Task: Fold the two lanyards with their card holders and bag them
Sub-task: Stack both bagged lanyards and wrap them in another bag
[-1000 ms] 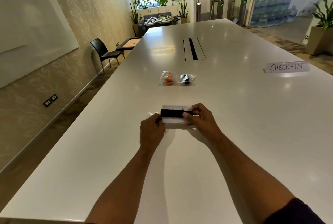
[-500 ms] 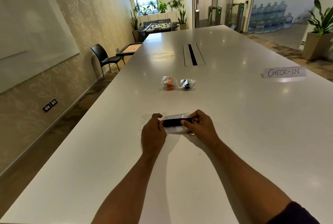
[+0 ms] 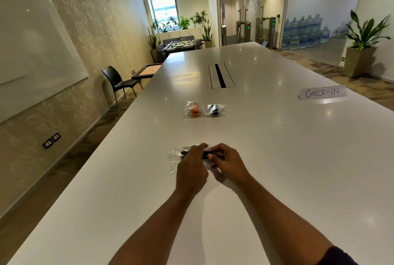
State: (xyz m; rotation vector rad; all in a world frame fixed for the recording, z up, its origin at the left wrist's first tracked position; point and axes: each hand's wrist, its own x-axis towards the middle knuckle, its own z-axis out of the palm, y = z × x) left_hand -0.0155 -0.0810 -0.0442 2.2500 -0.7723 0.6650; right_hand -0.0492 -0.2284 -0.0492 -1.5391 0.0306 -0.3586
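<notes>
Near the table [image 3: 277,158] edge at 6 o'clock, both hands meet over a clear bag [image 3: 175,153] lying flat. L hand [image 3: 193,167] covers most of the bundle, fingers curled down onto it, pinning the bag mouth. R hand [image 3: 227,161] sits just beside it at 3 o'clock, fingertips pinched on the end of the black lanyard [image 3: 205,154]. White card holder [image 3: 188,147] peeks out past the L knuckles, touching the lanyard. Lanyard's L end shows dark through the plastic, so it's partly inside the bag; how far in, can't tell, hands block it.

Further up at 12 o'clock, well apart from the hands: two filled bags side by side, orange pack [image 3: 194,109] on the L, black pack [image 3: 215,110] just beside it at 3. Cable slot [image 3: 220,75] beyond them. CHECK-IN sign [image 3: 322,92] stands at 2 o'clock.
</notes>
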